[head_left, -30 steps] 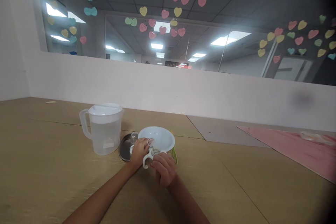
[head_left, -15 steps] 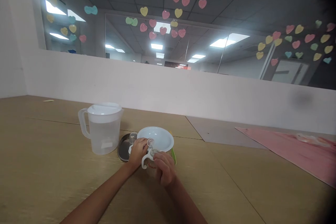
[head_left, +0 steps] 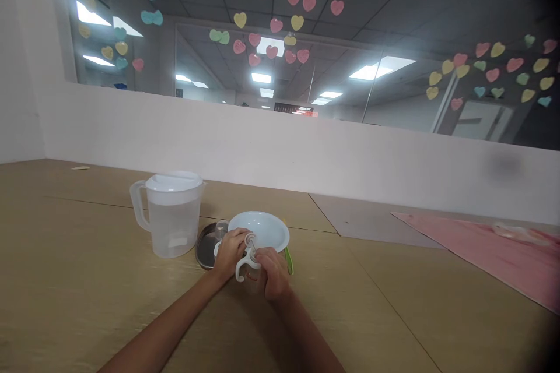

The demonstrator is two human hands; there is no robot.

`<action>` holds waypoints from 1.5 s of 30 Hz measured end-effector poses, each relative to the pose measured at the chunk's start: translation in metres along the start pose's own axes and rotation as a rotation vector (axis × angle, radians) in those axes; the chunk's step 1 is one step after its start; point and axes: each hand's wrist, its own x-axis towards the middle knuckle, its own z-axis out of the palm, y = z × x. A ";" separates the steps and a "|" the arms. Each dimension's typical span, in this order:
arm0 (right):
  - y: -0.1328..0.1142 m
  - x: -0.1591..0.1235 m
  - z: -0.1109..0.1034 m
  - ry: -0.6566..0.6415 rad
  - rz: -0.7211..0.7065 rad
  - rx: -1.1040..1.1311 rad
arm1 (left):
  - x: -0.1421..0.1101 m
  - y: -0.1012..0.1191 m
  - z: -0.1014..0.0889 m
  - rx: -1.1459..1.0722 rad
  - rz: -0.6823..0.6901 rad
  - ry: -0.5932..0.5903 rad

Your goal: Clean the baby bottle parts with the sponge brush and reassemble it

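My left hand [head_left: 231, 252] is closed, its fingertips pinching a small round whitish bottle nipple [head_left: 249, 239]. From this piece a thin straw [head_left: 254, 246] slants down toward the mouth of a clear baby bottle [head_left: 251, 287]. The bottle has a white curved handle [head_left: 239, 271] on its left side and a reddish print. My right hand [head_left: 276, 277] is closed around the bottle's upper right side, fingertips at its rim near the straw; its thumb is hidden. Behind the hands sits a white bowl [head_left: 262, 222].
On the left stands a translucent lidded pitcher [head_left: 174, 230]. A round dark metal dish [head_left: 203, 252] is partly behind my left hand, with a clear domed cap [head_left: 221, 229] at it. Something green [head_left: 289, 261] lies right of the bowl. A pink sheet [head_left: 485, 253] covers the far right.
My right hand's fingers have shifted slightly left and up, closer to the bottle's rim and the straw. The left hand has barely moved.
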 end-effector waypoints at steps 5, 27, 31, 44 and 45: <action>0.005 -0.006 0.002 0.022 0.012 -0.001 | 0.000 0.003 -0.002 -0.059 0.009 -0.002; 0.010 -0.006 0.013 -0.003 0.034 -0.078 | 0.004 0.029 -0.018 -0.199 0.109 0.128; 0.006 -0.007 0.021 -0.032 0.031 -0.191 | 0.003 0.032 -0.019 -0.255 0.110 0.139; 0.010 -0.012 0.013 -0.071 0.047 -0.382 | 0.001 0.043 -0.018 -0.322 0.143 0.172; 0.011 -0.011 0.013 -0.066 0.052 -0.393 | 0.001 0.044 -0.017 -0.317 0.141 0.169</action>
